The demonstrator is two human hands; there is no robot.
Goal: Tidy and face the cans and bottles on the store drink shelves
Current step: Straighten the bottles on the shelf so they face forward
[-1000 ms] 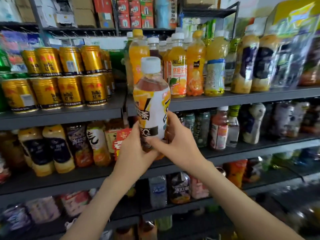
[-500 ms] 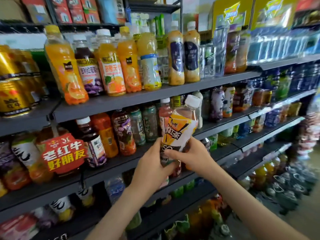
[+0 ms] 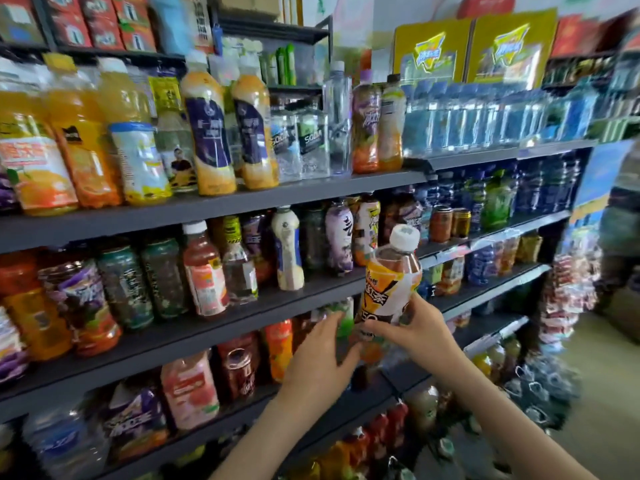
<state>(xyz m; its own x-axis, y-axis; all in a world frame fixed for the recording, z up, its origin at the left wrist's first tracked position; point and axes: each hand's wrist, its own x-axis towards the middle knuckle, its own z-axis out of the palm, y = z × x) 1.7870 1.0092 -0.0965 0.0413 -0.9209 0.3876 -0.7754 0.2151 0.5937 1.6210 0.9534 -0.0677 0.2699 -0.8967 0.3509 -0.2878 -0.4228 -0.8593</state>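
Starting at nine o'clock, orange juice bottles (image 3: 38, 168) crowd the top row, and under them a grey shelf (image 3: 207, 327) carries a mixed line of drinks with labels turned various ways. Near six o'clock the left hand (image 3: 320, 358) reaches in with fingers spread and fairly straight, holding nothing. Its tips are close to a green bottle (image 3: 342, 318) in the row below that shelf, though whether they touch it I cannot tell. Up at one o'clock from that hand, a yellow-labelled bottle (image 3: 370, 225) stands on the grey shelf and looks like the same drink as the one in hand, so that slot is probably where it belongs. The tea bottle (image 3: 389, 289) itself is off the shelves, in the air just in front of them at about four o'clock from centre, tilted so its white cap (image 3: 404, 237) leans toward one o'clock. The right hand (image 3: 417, 336) is clamped round its lower part. At two o'clock from the cap, two cans (image 3: 450, 223) sit near the shelf edge. To place it well, bring the bottle upright before it goes in and keep the grip low so the label stays readable. The free hand can steady or part the neighbours. Set the base flat behind the lip, then twist the label square to the aisle. Crowded rows like these tip easily, so go in slowly.
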